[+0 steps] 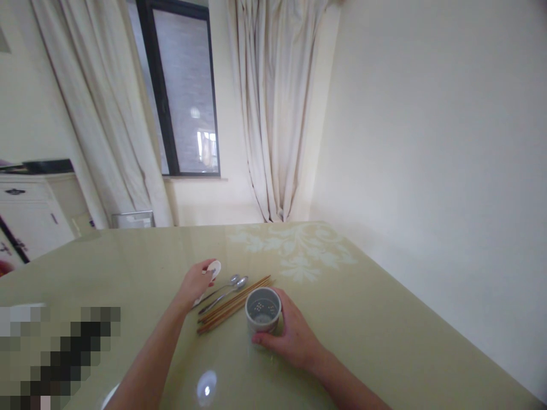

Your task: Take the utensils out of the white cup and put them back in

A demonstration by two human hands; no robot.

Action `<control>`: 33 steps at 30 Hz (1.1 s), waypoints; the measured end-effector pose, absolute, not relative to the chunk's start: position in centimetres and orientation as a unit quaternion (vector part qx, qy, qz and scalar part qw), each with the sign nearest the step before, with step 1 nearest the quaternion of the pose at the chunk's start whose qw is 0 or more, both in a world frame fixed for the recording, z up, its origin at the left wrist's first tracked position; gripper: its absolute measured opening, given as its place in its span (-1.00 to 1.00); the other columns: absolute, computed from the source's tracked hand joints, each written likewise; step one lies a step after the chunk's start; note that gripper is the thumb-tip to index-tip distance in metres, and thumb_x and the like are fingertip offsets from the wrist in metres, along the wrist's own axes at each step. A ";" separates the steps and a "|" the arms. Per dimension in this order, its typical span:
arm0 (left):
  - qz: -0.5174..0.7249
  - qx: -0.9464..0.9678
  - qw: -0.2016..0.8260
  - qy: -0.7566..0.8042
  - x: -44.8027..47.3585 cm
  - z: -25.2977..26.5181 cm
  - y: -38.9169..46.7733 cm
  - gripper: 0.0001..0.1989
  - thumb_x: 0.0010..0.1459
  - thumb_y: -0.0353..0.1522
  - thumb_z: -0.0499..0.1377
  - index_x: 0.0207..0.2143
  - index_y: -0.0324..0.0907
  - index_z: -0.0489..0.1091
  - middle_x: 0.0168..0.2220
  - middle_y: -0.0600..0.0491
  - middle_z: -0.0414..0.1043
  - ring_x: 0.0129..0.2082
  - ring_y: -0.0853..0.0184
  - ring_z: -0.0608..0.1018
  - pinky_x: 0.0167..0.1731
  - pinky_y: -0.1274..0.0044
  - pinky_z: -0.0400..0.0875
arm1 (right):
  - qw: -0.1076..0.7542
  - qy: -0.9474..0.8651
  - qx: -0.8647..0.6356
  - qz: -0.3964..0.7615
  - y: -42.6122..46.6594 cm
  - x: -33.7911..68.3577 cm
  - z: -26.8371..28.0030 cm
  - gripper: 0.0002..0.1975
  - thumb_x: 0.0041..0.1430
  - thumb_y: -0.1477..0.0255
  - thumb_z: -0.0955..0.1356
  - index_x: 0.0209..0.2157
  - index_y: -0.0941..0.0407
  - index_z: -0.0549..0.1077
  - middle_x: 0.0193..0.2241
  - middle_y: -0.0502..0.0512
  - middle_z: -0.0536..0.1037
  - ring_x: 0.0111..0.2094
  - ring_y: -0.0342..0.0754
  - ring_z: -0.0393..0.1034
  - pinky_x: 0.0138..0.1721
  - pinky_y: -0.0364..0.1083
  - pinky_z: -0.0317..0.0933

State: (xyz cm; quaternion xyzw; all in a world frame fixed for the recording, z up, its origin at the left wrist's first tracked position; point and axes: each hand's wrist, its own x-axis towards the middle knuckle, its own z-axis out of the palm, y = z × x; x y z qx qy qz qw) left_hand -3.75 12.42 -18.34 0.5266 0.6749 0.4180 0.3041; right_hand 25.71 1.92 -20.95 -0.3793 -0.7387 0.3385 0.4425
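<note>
Left hand [197, 283] is closed on a white ceramic spoon [212, 270], lifted just above the worktop [363, 319]. Just right of it, two metal spoons [231, 285] and a bundle of wooden chopsticks [233, 304] lie loose on the surface. Right hand [290, 336] grips the side of the grey cylindrical holder [264, 310], which stands upright beside the chopsticks. The holder is empty, its perforated base visible. Judged: no utensil is in the holder yet; all remain outside it.
</note>
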 end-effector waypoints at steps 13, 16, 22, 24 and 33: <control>0.225 0.611 0.136 0.747 -4.2 -20.6 12.1 -0.82 0.35 -0.35 0.17 -0.12 -0.12 0.58 -0.07 -0.06 0.71 -0.04 0.15 0.67 -0.09 0.45 0.45 | 0.467 -0.723 -0.418 0.291 2.2 25.5 -21.5 -0.14 -0.08 0.34 0.69 0.25 0.04 0.41 0.14 0.23 0.55 0.18 0.29 0.43 0.25 0.22 0.28; 0.199 0.629 0.131 0.740 -4.0 -20.7 12.2 -0.79 0.37 -0.36 0.15 -0.11 -0.13 0.60 -0.04 -0.06 0.71 -0.01 0.17 0.67 -0.06 0.46 0.44 | 0.480 -0.692 -0.456 0.287 2.6 25.2 -21.6 -0.18 -0.09 0.37 0.69 0.21 0.07 0.44 0.08 0.22 0.58 0.12 0.28 0.47 0.18 0.20 0.36; 0.151 0.668 0.126 0.718 -3.7 -20.3 12.2 -0.83 0.32 -0.38 0.19 -0.19 -0.13 0.61 -0.12 -0.05 0.72 -0.11 0.22 0.69 -0.14 0.50 0.43 | 0.493 -0.681 -0.468 0.272 3.6 24.5 -22.4 -0.20 -0.07 0.44 0.68 0.20 0.07 0.43 0.10 0.22 0.54 0.10 0.22 0.47 0.04 0.09 0.46; 0.138 0.677 0.121 0.713 -3.7 -20.3 12.2 -0.83 0.32 -0.39 0.18 -0.17 -0.12 0.60 -0.11 -0.05 0.71 -0.10 0.21 0.69 -0.14 0.49 0.42 | 0.487 -0.683 -0.464 0.285 3.9 24.4 -22.7 -0.30 -0.02 0.49 0.63 0.16 0.08 0.45 0.06 0.21 0.53 0.08 0.17 0.48 -0.01 0.04 0.48; 0.123 0.706 0.094 0.692 -3.6 -18.8 12.3 -0.70 0.39 -0.38 0.07 0.04 -0.19 0.53 0.05 -0.17 0.65 0.05 0.15 0.65 0.00 0.43 0.42 | 0.435 -0.696 -0.506 0.264 5.0 23.8 -22.8 -0.35 0.13 0.46 0.55 0.25 0.06 0.40 0.12 0.23 0.60 0.09 0.20 0.53 0.09 0.11 0.42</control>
